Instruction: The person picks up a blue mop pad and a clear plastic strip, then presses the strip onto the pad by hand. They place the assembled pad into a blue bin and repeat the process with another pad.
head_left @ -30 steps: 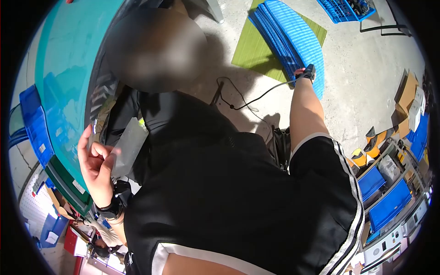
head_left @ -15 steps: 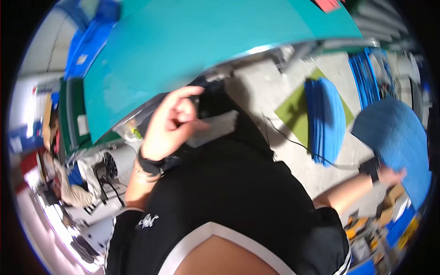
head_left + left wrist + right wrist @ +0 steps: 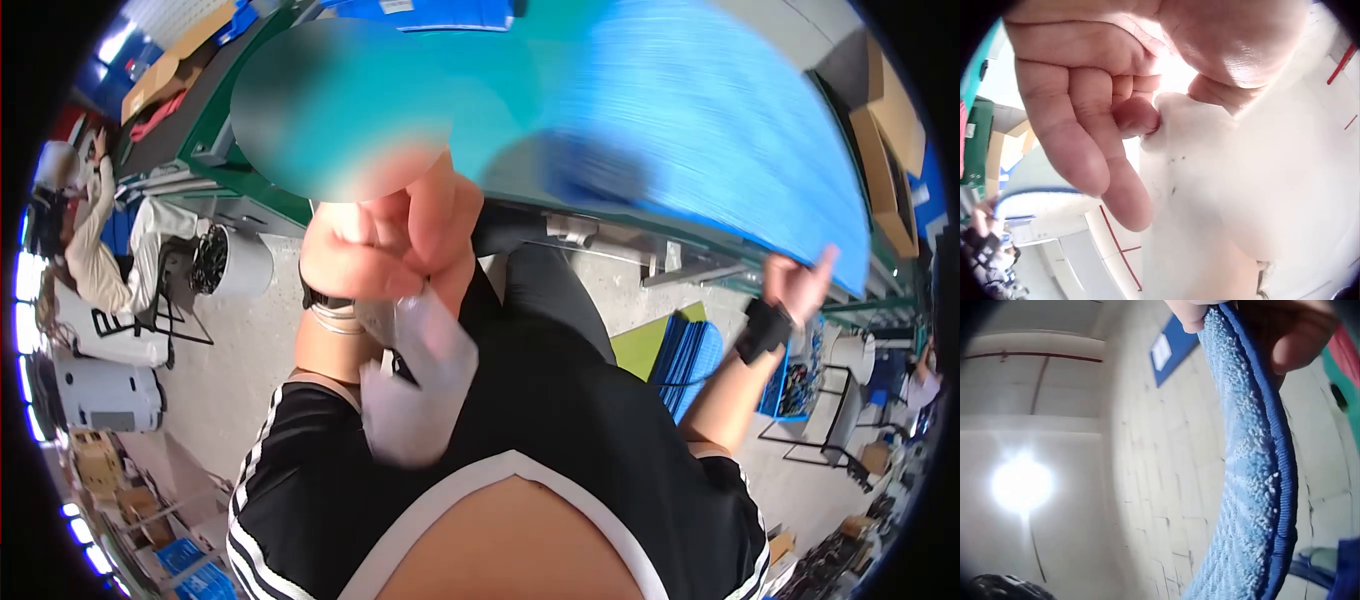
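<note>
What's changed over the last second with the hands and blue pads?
The right hand has lifted one blue pad off the floor stack and brought it over the teal tabletop, gripping its edge. The left hand still holds the translucent sheet; the remaining stack stays on its green mat.

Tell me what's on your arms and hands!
My short black sleeves have white stripes. Above my left hand are a black wristband and thin, shiny bracelets. By my right hand is a chunky black wrist strap. No gloves!
</note>
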{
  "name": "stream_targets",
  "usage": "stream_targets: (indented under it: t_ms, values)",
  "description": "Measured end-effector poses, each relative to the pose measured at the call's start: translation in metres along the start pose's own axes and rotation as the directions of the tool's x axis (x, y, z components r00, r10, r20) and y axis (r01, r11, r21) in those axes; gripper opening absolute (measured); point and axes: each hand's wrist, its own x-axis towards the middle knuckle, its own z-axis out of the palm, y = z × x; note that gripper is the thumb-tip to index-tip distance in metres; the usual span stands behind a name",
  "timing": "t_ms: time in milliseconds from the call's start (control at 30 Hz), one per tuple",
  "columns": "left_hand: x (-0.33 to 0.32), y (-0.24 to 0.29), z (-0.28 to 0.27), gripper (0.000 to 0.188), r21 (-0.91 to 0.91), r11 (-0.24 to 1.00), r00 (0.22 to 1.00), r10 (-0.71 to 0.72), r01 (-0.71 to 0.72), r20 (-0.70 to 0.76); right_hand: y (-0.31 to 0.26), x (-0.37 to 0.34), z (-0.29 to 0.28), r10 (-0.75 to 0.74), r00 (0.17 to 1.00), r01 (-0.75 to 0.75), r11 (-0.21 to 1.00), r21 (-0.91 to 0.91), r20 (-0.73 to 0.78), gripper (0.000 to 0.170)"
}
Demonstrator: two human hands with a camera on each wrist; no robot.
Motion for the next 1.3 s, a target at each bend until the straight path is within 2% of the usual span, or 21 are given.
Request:
stream_targets:
  t_ms: [67, 133, 167, 233, 333, 400, 467, 533, 600, 667, 733, 800, 833, 867, 933, 1000, 1033, 1067, 1133, 1267, 1300]
  values:
    - [-0.003, 0.015, -0.017, 0.026, 0.073, 0.996, 0.998, 0.054, -0.057, 0.033, 0.071, -0.008, 0.037, 0.100, 0.995, -0.100, 0.994, -0.041, 0.003, 0.041]
    - [-0.010, 0.028, -0.031, 0.025, 0.250, 0.968, 0.996, 0.046, -0.024, -0.080, 0.121, 0.015, 0.010, 0.355, 0.928, -0.298, 0.892, -0.339, 0.116, 0.036]
    - [-0.012, 0.030, -0.041, 0.024, 0.324, 0.945, 0.987, 0.006, 0.047, -0.160, 0.134, 0.004, 0.015, 0.490, 0.868, -0.414, 0.806, -0.423, 0.084, 0.035]
    - [-0.015, 0.025, -0.072, 0.019, 0.431, 0.884, 0.952, -0.049, 0.182, -0.303, 0.156, 0.041, -0.030, 0.638, 0.768, -0.546, 0.700, -0.461, 0.059, 0.037]
    - [-0.020, 0.008, -0.145, 0.019, 0.490, 0.815, 0.912, -0.106, 0.308, -0.397, 0.142, 0.005, 0.012, 0.624, 0.781, -0.542, 0.663, -0.516, -0.017, 0.040]
    - [-0.014, -0.004, -0.177, 0.020, 0.713, 0.557, 0.865, -0.018, 0.425, -0.502, 0.136, -0.001, 0.020, 0.656, 0.755, -0.547, 0.636, -0.544, 0.006, 0.041]
    - [0.003, -0.010, -0.179, 0.022, 0.724, 0.541, 0.866, -0.018, 0.428, -0.499, 0.128, 0.003, 0.016, 0.749, 0.662, -0.612, 0.564, -0.555, 0.030, 0.038]
    - [0.024, -0.008, -0.165, 0.021, 0.660, 0.634, 0.878, -0.066, 0.403, -0.473, 0.118, 0.002, 0.017, 0.753, 0.658, -0.611, 0.510, -0.605, -0.030, 0.035]
    - [0.036, -0.012, -0.170, 0.023, 0.679, 0.631, 0.894, -0.049, 0.374, -0.446, 0.105, 0.003, 0.019, 0.804, 0.592, -0.507, 0.323, -0.799, -0.050, 0.037]
    - [0.043, -0.013, -0.175, 0.025, 0.769, 0.384, 0.828, 0.019, 0.511, -0.560, 0.095, 0.000, 0.025, 0.723, 0.673, -0.374, 0.155, -0.915, -0.153, 0.041]
    - [0.032, -0.019, -0.188, 0.024, 0.759, 0.379, 0.802, 0.067, 0.530, -0.594, 0.090, -0.008, 0.033, 0.684, 0.717, -0.292, 0.120, -0.949, -0.134, 0.040]
    - [0.017, -0.021, -0.192, 0.024, 0.801, 0.180, 0.783, 0.175, 0.571, -0.597, 0.090, -0.017, 0.042, 0.665, 0.745, -0.202, 0.146, -0.968, -0.055, 0.034]
    - [0.008, -0.028, -0.202, 0.024, 0.833, 0.112, 0.780, 0.303, 0.541, -0.547, 0.093, -0.020, 0.049, 0.648, 0.761, -0.131, 0.117, -0.984, -0.024, 0.033]
    - [0.003, -0.026, -0.199, 0.024, 0.829, 0.115, 0.775, 0.305, 0.547, -0.554, 0.095, -0.024, 0.057, 0.632, 0.775, -0.062, 0.086, -0.994, 0.007, 0.032]
    - [-0.008, -0.026, -0.188, 0.025, 0.763, -0.248, 0.748, 0.516, 0.597, -0.417, 0.106, -0.025, 0.075, 0.663, 0.730, 0.083, 0.155, -0.984, 0.166, 0.024]
    - [-0.019, -0.034, -0.198, 0.024, 0.756, -0.317, 0.762, 0.546, 0.573, -0.348, 0.131, -0.029, 0.103, 0.706, 0.601, 0.219, 0.305, -0.927, 0.375, 0.017]
    - [-0.024, -0.036, -0.199, 0.025, 0.769, -0.331, 0.780, 0.534, 0.547, -0.326, 0.144, -0.043, 0.128, 0.700, 0.520, 0.402, 0.306, -0.863, 0.490, 0.014]
    - [-0.028, -0.037, -0.199, 0.026, 0.781, -0.346, 0.798, 0.522, 0.520, -0.300, 0.161, -0.059, 0.150, 0.692, 0.417, 0.568, 0.307, -0.763, 0.589, 0.015]
    - [-0.029, -0.038, -0.191, 0.027, 0.781, -0.326, 0.786, 0.532, 0.533, -0.314, 0.201, -0.072, 0.176, 0.639, 0.113, 0.765, 0.432, -0.477, 0.761, 0.024]
    - [-0.027, -0.024, -0.180, 0.026, 0.820, -0.297, 0.813, 0.494, 0.489, -0.306, 0.255, -0.074, 0.201, 0.614, -0.087, 0.906, 0.377, -0.195, 0.784, 0.031]
    - [-0.028, -0.025, -0.178, 0.019, 0.803, -0.343, 0.819, 0.499, 0.487, -0.283, 0.265, -0.069, 0.196, 0.709, -0.080, 0.900, 0.354, -0.255, 0.701, 0.031]
